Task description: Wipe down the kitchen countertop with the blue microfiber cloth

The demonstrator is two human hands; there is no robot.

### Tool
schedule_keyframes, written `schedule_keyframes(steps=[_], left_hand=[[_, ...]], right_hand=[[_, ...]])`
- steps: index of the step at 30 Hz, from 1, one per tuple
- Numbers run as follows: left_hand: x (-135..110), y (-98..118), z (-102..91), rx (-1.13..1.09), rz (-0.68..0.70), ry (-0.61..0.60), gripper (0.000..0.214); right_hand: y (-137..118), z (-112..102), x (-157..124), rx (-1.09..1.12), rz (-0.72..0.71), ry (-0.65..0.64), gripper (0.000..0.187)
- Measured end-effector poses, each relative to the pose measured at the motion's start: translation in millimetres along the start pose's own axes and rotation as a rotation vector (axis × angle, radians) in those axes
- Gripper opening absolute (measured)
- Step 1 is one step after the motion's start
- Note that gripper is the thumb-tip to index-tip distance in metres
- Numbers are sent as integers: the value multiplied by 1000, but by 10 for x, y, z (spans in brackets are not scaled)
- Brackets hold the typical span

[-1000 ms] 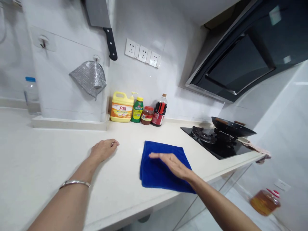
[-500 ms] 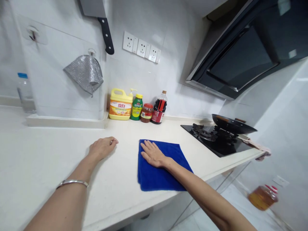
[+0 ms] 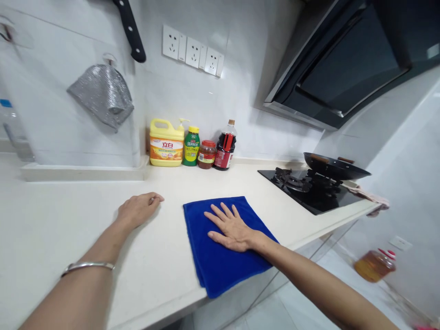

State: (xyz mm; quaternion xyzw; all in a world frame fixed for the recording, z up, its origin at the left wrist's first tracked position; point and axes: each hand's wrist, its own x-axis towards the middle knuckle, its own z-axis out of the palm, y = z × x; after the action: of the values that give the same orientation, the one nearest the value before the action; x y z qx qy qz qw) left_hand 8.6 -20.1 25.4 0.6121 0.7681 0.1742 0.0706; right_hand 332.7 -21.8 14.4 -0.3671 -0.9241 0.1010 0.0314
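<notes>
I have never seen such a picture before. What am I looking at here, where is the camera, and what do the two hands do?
No machine is here. A person wears a camera on the head, looking forward and down at a kitchen counter. The right hand lies flat, fingers spread, on a blue cloth whose near edge hangs over the counter's front. The left hand, a bracelet on its wrist, rests on the bare counter and holds nothing. By the wall stand a yellow jug, a green bottle, a red jar and a dark bottle. To the right, a pan sits on the stove.
</notes>
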Motion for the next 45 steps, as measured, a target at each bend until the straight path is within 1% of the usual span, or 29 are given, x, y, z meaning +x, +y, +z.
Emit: schedule_keyframes(steps=[3, 6, 9, 12, 15, 18, 21, 23, 25, 28, 32, 35, 37, 40, 45], left_hand=[[7, -3, -6, 18, -4, -9, 44], [10, -1, -2, 46, -16, -7, 41], [30, -19, 13, 72, -6, 12, 40], [67, -55, 22, 79, -19, -9, 42], [97, -87, 15, 66, -34, -47, 46], [110, -101, 11, 56, -41, -51, 47], [116, -105, 20, 47, -52, -48, 47], [118, -107, 25, 36, -58, -42, 47], [118, -112, 29, 24, -64, -38, 47], [122, -128, 34, 17, -87, -28, 46], [133, -160, 47, 4, -85, -14, 46], [141, -163, 47, -6, -88, -7, 47], [143, -149, 39, 0, -101, -10, 46], [139, -114, 24, 22, -100, -18, 47], [103, -53, 3, 26, -75, -36, 47]], right_hand=[[49, -13, 106, 11, 3, -3, 74], [150, -39, 237, 14, 18, 0, 75], [305, -65, 381, 11, 39, 15, 76], [493, -103, 534, 3, 69, 13, 78], [719, -158, 681, 1, 122, 10, 79], [994, -209, 795, -15, 211, 22, 78], [1308, -244, 848, -27, 303, 41, 78], [1526, -264, 835, -35, 362, 52, 77], [1741, -283, 776, -51, 430, 61, 74], [2049, -311, 595, -71, 519, 78, 71], [2411, -334, 220, -95, 610, 101, 69], [2616, -332, -80, -121, 692, 116, 68], [2699, -321, -255, -129, 728, 120, 68], [2730, -295, -466, -139, 767, 122, 68], [2577, -234, -735, -171, 810, 122, 67]])
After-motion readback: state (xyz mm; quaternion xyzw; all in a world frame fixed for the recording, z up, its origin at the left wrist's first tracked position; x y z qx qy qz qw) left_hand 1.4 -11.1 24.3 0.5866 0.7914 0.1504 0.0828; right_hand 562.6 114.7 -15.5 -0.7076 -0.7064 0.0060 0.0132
